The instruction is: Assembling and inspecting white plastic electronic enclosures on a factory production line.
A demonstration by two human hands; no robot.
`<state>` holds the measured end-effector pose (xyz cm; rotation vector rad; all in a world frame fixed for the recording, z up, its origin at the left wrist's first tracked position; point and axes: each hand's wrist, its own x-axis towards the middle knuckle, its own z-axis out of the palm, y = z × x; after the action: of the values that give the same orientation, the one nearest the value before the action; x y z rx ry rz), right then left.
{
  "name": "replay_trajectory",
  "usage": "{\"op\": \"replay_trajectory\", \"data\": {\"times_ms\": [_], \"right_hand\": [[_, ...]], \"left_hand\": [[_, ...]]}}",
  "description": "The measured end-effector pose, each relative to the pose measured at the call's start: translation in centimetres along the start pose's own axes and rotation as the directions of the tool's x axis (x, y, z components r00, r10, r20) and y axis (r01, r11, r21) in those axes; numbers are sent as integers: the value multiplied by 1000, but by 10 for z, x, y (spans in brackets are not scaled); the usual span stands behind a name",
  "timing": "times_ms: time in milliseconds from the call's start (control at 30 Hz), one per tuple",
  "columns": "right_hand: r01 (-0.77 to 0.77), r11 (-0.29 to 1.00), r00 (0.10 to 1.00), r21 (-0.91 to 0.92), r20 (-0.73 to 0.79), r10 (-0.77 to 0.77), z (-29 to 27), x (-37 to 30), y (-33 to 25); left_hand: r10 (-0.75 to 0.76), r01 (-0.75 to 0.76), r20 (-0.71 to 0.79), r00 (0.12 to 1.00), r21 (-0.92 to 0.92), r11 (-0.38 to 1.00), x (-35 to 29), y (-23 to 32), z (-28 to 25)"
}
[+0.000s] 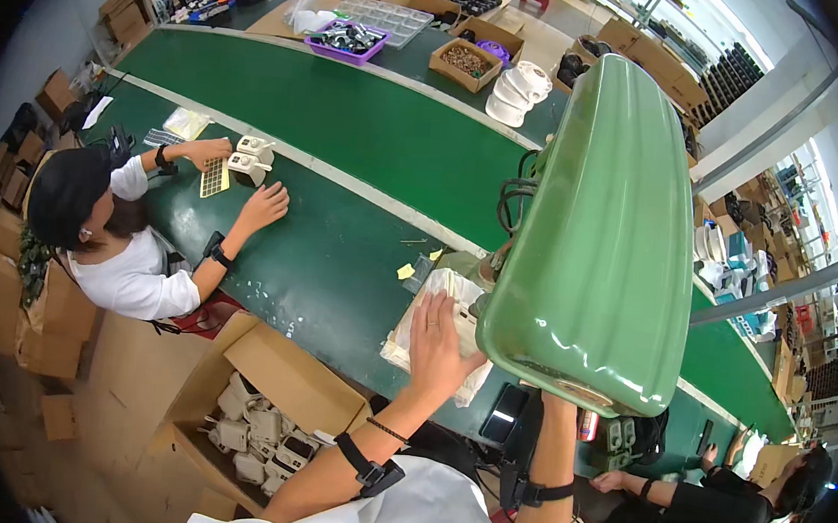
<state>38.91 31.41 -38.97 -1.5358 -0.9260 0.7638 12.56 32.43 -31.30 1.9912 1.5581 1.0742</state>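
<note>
My left hand lies with its fingers stretched out over a pale, plastic-covered pad on the green bench. Beside its fingertips and thumb is a whitish part, mostly covered, whose kind I cannot make out. A large green machine housing with a ribbed, glossy cover stands right in front of me. My right forearm rises to the housing's lower edge; the hand is hidden behind it, so its fingers and anything in them do not show.
An open carton of white plug-like units stands left of me. A phone lies near the bench edge. A co-worker at the left handles white units by a yellow label sheet; another person sits at the right. Beyond runs a green conveyor belt.
</note>
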Motion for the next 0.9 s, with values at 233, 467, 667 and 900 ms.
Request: {"op": "replay_trajectory", "data": {"times_ms": [233,467,667,900], "right_hand": [[124,988,992,-91,0,-124,-12,9,-27],[272,949,962,-161,16,-273,-50,3,-55],[419,890,908,-178,54,-416,-88,-43,-65],[523,818,841,-240,-9,-540,-47,-65,-112]], "left_hand": [[-9,9,-25,1000,-6,1000,-3,1,0],[-34,37,27,999,-110,993,-6,-7,5],[196,-207,73,978,191,960,-13,-29,20],[70,-63,111,991,-66,996,-12,-10,-8]]}}
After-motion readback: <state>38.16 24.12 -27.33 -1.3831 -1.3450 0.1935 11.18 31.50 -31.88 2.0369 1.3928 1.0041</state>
